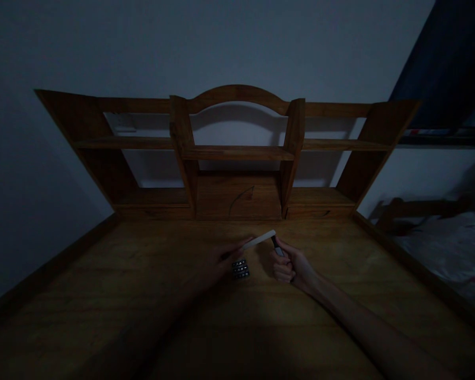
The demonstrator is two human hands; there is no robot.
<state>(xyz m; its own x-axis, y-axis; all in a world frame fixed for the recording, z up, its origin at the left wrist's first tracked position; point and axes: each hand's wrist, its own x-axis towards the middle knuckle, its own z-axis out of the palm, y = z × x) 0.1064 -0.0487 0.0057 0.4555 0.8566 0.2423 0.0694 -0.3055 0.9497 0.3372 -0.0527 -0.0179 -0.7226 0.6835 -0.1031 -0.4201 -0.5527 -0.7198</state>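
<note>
A narrow white strip slants upward from left to right between my hands, above the table. Its lower left end is pinched in my left hand, whose fingers are mostly in shadow. My right hand is closed in a fist around a dark, grey-sided handle. The top of that handle meets the right end of the strip; whether the two are joined I cannot tell. Just below the strip, beside my left hand, lies a small dark object with shiny studded rows. Dim light hides finer detail.
A wooden tabletop spreads beneath my hands. Along its back stands a wooden shelf unit with drawers and a centre panel that carries a dark curved line. Raised edges border the table at both sides. Whitish plastic sheeting lies beyond the right edge.
</note>
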